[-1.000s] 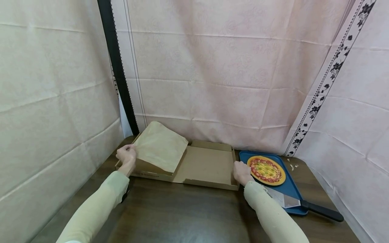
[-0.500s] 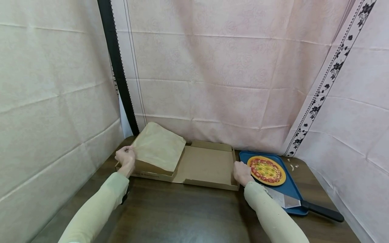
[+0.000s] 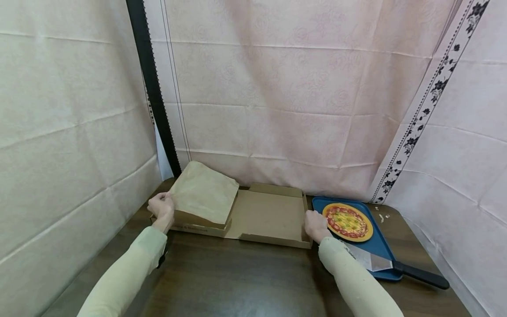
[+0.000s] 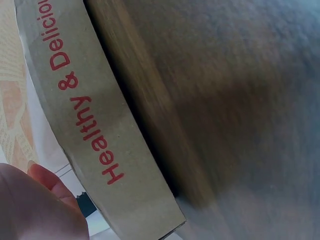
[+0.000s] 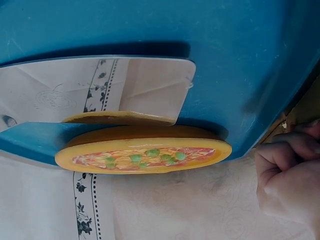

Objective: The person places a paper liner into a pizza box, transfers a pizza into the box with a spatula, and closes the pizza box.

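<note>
An open cardboard pizza box [image 3: 269,215] lies on the table, its two halves spread side by side. A tan sheet of paper [image 3: 206,191] rests slanted over the left half. My left hand [image 3: 161,209] pinches the paper at its left edge. Red lettering on the box's front wall [image 4: 90,115] shows beside the thumb in the left wrist view. At the box's right wall, my right hand [image 3: 316,225] grips the edge with curled fingers; the fingertips are hidden in the head view. Right of that hand, a toy pizza [image 3: 347,222] sits on a blue tray [image 3: 380,242].
A pizza server [image 3: 420,275] with a black handle lies with its metal blade on the tray, near the pizza. Small pale scraps [image 3: 381,218] are on the table behind the tray. Cloth curtains [image 3: 277,88] enclose the table's back and sides.
My left hand has moved slightly left, and the paper has slid left and settled lower over the left half of the box. The right hand has stayed in place.
</note>
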`<control>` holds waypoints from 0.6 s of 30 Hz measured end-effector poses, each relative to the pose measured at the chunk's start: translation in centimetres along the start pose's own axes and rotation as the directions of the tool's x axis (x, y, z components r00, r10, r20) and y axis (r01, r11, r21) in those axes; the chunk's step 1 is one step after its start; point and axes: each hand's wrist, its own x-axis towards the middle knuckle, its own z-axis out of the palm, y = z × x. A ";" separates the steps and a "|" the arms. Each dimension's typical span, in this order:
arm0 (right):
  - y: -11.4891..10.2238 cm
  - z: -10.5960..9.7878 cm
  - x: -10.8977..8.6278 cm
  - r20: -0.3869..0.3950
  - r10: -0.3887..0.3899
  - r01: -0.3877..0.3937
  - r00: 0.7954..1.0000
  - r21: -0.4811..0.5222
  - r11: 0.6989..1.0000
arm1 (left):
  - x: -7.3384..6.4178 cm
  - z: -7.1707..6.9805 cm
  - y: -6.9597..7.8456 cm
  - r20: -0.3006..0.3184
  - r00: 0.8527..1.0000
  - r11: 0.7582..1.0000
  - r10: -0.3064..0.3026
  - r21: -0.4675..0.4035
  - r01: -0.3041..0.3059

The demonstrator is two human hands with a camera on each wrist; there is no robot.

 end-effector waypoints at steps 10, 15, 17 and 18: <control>0.0 -0.2 -0.2 -0.010 -0.004 0.004 1.000 0.013 1.000 | 0.1 -0.2 0.3 -0.028 1.000 1.000 -0.002 0.004 0.002; 0.1 0.0 -0.2 -0.013 -0.002 0.003 1.000 0.016 1.000 | 0.2 -0.2 0.1 -0.037 0.999 1.000 0.004 0.008 -0.004; 0.2 0.1 -0.1 -0.014 -0.004 0.004 1.000 0.016 1.000 | 0.2 -0.2 0.0 -0.035 0.999 1.000 0.006 0.013 -0.005; 0.2 0.1 -0.1 -0.014 -0.004 0.004 1.000 0.017 1.000 | 0.2 -0.2 -0.1 -0.032 0.999 1.000 0.007 0.019 -0.006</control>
